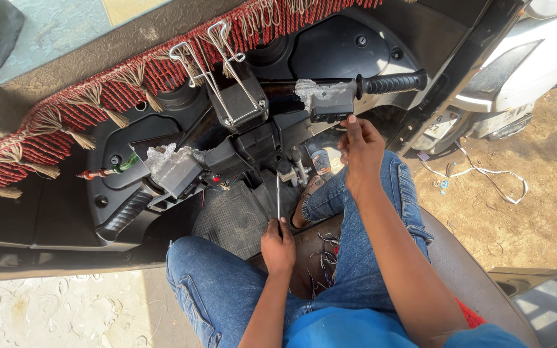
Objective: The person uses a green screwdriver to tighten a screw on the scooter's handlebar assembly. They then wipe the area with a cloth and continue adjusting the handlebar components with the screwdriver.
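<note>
Seated astride a three-wheeler's driver seat, knees in blue jeans, looking down at the handlebar. At nine o'clock: left grip and a switch housing wrapped in torn clear plastic. Near centre: left hand closed around a thin screwdriver, shaft upright, tip near the steering column. At one o'clock: right hand with fingers narrowed, pinching at the underside of the right switch box, beside the right grip.

Risks, as judged: screwdriver slipping off and jabbing the knee or the loose wires on the seat; small part dropping to the ribbed floor mat.

Outdoors, bright sun; fringed red trim along the dash, sandy ground with cable scraps at three o'clock, white vehicle at two o'clock
</note>
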